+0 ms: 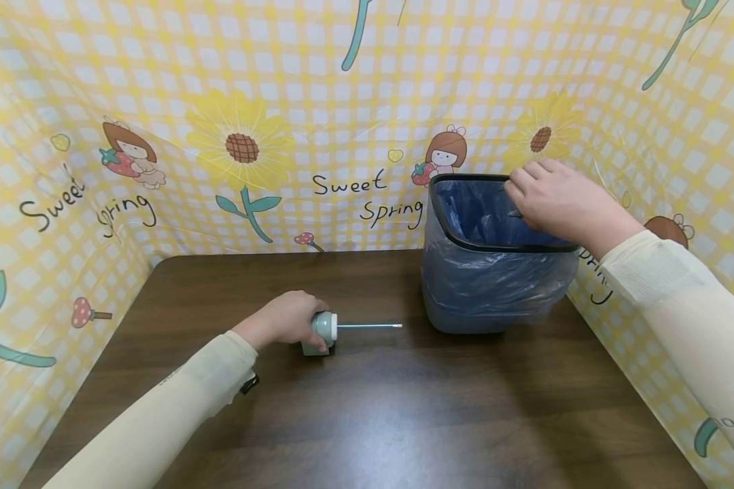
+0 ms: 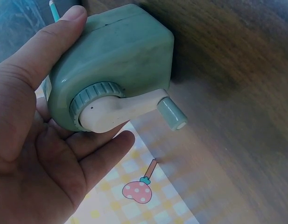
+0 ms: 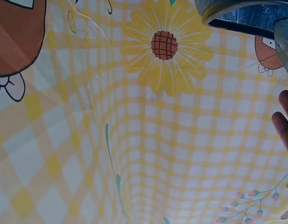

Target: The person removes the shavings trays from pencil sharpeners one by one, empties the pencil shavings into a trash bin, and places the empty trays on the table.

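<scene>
In the head view my left hand (image 1: 290,319) holds a green pencil sharpener (image 1: 324,329) on the table, thumb and fingers on opposite sides. A teal pencil (image 1: 367,326) sticks out of it toward the right. The left wrist view shows the sharpener's white crank (image 2: 120,112) with its green knob. Over the trash bin (image 1: 489,272), my right hand (image 1: 550,197) points down with bent fingers. It pinches a small translucent grey-green piece (image 3: 284,42), mostly cut off in the right wrist view; its kind is unclear.
The bin has a black rim (image 1: 501,248) and a blue plastic liner, and stands at the back right of the brown wooden table (image 1: 373,407). Yellow checked cloth (image 1: 342,122) with printed flowers hangs behind and along both sides.
</scene>
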Demonstrator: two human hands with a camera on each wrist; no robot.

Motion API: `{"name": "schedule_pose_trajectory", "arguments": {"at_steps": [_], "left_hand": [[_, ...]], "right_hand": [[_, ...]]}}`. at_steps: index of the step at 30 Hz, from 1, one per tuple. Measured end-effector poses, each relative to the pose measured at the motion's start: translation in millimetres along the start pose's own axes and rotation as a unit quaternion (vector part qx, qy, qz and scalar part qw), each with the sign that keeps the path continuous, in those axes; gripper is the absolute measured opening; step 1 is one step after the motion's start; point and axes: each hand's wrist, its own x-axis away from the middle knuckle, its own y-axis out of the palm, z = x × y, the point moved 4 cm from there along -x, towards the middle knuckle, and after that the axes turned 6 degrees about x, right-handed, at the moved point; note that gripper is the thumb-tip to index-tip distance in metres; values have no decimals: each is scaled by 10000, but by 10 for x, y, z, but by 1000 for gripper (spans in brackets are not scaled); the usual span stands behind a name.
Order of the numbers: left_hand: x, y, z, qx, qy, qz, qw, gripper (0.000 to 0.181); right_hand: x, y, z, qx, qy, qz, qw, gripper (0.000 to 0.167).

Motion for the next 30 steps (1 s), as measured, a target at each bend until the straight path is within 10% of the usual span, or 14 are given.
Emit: {"name": "schedule_pose_trajectory", "arguments": {"at_steps": [30], "left_hand": [[13, 0, 3, 28, 5, 24, 10000, 65]], "right_hand": [[-39, -45, -68, 847, -752, -485, 9924, 43]]}}
